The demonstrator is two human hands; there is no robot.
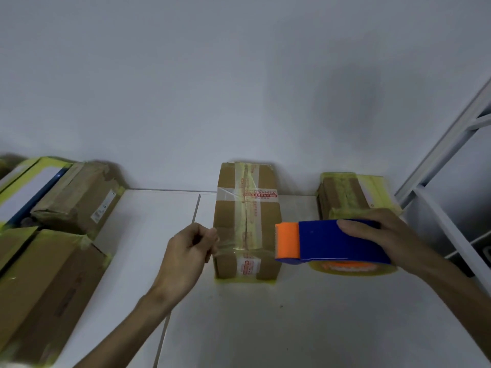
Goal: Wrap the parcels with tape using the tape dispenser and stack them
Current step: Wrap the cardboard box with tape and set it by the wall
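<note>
A brown cardboard parcel (247, 213) lies lengthwise in the middle of the white table (265, 322), with yellowish tape running along its top. My left hand (186, 251) pinches the free end of a clear tape strip (239, 249) at the parcel's left edge. The strip stretches across the parcel's near end to a blue tape dispenser (337, 241) with an orange front. My right hand (382, 235) grips the dispenser from above, just right of the parcel. The yellow tape roll (353, 268) shows under the dispenser.
Several taped parcels lie at the left: two brown boxes (77, 195) (45, 290) and a yellow-edged box (26, 187). Another taped parcel (348, 192) sits at the back right. A white shelf frame (449, 144) stands at the right edge. The wall is close behind.
</note>
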